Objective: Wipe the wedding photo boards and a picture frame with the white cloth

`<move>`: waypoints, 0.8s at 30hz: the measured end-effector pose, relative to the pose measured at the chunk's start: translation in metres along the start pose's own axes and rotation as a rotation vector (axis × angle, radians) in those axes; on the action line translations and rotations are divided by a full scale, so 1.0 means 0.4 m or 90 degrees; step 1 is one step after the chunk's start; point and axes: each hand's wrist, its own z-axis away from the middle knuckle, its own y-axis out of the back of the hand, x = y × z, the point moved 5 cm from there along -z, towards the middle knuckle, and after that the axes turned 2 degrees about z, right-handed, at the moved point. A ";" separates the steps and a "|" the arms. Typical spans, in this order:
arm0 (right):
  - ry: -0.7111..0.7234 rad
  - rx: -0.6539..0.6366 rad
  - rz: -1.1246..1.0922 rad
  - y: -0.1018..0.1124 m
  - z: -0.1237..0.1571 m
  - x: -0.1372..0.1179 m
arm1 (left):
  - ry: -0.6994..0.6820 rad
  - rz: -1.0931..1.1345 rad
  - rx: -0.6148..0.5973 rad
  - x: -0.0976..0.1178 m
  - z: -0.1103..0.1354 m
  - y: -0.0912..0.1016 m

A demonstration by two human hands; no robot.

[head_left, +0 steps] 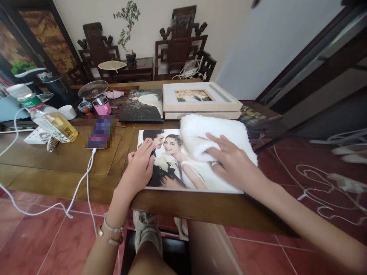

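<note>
A wedding photo panel (168, 172), showing a couple in a dark suit and a white dress, lies flat near the table's front edge. My left hand (140, 164) rests on its left edge with the fingers stretched forward over the picture and the thumb apart. A fluffy white towel (237, 133) is bunched over the panel's upper right part. My right hand (226, 156) grips a fold of it, some fingers pressed into the cloth. The towel and hand hide the panel's right part.
Behind the panel are a dark photo panel (142, 105) and stacked pale frames (226, 100). A drink bottle (54, 122), a pixelated phone (100, 131) with a white cable (88, 168), and a pink mug (102, 107) stand left. Loose cables (323, 191) lie on the right floor.
</note>
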 end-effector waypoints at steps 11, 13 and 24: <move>0.074 -0.017 -0.019 0.064 0.090 -0.097 | 0.004 -0.007 -0.002 -0.010 -0.010 0.002; 0.081 -0.014 -0.023 0.062 0.087 -0.082 | 0.005 -0.007 -0.003 -0.011 -0.009 0.000; -0.009 -0.026 0.029 -0.021 -0.047 0.072 | 0.004 0.003 -0.001 -0.005 -0.003 -0.016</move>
